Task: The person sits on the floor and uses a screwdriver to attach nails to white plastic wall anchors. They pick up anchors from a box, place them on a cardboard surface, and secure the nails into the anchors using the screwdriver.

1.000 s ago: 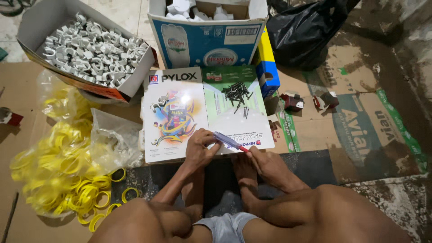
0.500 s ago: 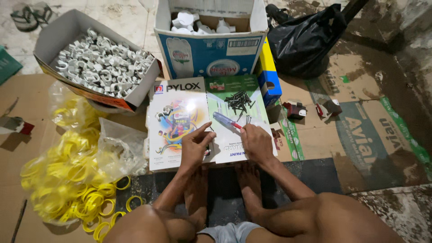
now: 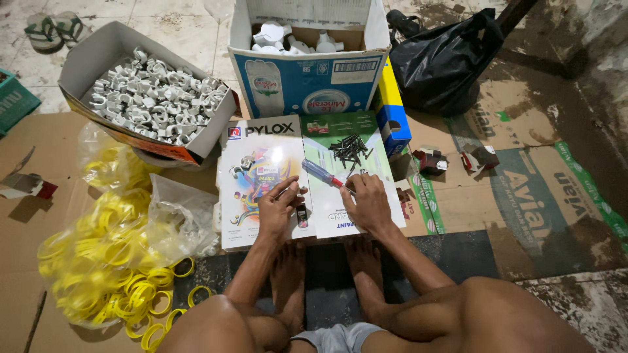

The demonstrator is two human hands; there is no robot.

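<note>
The left hand [image 3: 278, 210] is resting on the open glossy brochure [image 3: 275, 180], its fingers pinching a small whitish piece too small to identify. Just right of it, the right hand [image 3: 367, 204] is clenching around a screwdriver [image 3: 322, 174], whose red and blue handle is sticking out up-left past the fingertips over the brochure's middle fold. Beyond the hands, dark screws [image 3: 348, 149] are lying piled on the brochure's green page. Farther off, a cardboard box of grey clips [image 3: 154, 104] is sitting beyond the brochure's left corner.
</note>
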